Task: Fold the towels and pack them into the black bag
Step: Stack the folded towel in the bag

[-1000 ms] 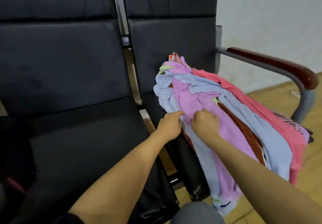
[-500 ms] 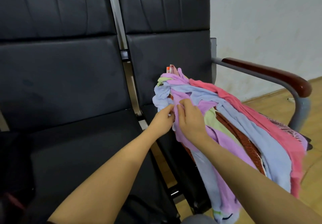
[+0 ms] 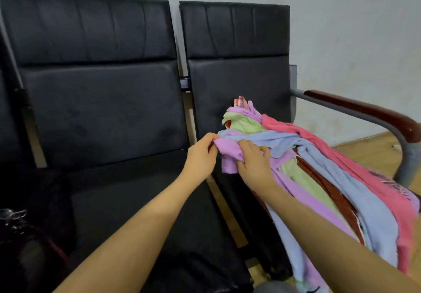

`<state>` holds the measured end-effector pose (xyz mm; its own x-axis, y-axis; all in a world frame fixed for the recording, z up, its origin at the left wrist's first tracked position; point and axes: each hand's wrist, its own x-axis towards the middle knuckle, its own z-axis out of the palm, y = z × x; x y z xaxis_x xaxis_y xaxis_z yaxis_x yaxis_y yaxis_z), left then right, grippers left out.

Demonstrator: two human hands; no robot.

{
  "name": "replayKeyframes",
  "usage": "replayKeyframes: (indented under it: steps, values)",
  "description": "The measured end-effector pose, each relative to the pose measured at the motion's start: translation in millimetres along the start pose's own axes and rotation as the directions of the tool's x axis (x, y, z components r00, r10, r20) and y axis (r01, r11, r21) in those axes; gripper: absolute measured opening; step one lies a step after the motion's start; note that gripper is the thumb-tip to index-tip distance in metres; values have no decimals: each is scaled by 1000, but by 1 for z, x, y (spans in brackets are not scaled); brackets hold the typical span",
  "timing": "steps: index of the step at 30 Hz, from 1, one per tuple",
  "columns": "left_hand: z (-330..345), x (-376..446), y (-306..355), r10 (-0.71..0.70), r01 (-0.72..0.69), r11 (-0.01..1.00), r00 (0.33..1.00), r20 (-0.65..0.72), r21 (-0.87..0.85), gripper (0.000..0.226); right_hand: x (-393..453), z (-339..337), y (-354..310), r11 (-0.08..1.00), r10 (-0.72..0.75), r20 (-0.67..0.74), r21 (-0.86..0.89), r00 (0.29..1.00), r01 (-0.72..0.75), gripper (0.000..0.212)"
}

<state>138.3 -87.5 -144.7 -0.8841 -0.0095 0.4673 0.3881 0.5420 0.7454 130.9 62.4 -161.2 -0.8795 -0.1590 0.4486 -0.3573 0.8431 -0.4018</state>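
On the right-hand seat (image 3: 230,101) of 2 black chairs, a heap of towels (image 3: 341,178) is draped from the seat back down over the front edge, and the bunched end of a purple towel (image 3: 229,153) is pinched by both hands: the left hand (image 3: 201,156) is curled on its corner and the right hand (image 3: 254,162) is gripping the gathered cloth just beside it. The purple towel runs under a blue towel (image 3: 284,141) and beside a green towel (image 3: 243,125), so a hard pull is judged likely to drag neighbours along or tip the heap to the floor. At least 6 towels can be counted by colour, 1 pink towel (image 3: 341,156) among them. What may be the black bag (image 3: 27,242) is seen dimly at lower left, well apart.
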Motion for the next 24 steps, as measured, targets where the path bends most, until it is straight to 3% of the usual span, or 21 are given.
replayKeyframes:
  steps: [2,6,11,14,15,19,21,24]
  values:
    - [-16,-5,4,-1,0,1000,999,-42,-19,20,-1,-1,-16,997,-71,-42,26,997,72,30]
    - [-53,-24,4,-8,8,1000,994,-110,4,18,-5,7,-55,988,-152,-127,18,980,156,28]
    - [-103,-64,-18,-87,94,995,977,-192,24,16,-4,45,-112,973,-175,67,-142,982,183,35]
    - [-129,-93,-37,-153,168,985,962,-228,48,17,-22,79,-135,968,-252,27,15,967,251,10]
    - [-137,-102,-44,-179,201,978,951,-251,63,18,-27,91,-141,955,-291,43,73,956,287,11]
    - [-163,-131,-76,-349,400,908,887,-303,124,24,-51,126,-153,887,-422,218,300,880,351,40]
    - [-167,-145,-96,-437,487,858,859,-269,162,29,-60,135,-153,885,-413,293,352,862,305,48]
    - [-162,-159,-121,-533,553,802,833,-148,226,36,-62,148,-149,949,-314,482,119,818,293,31]
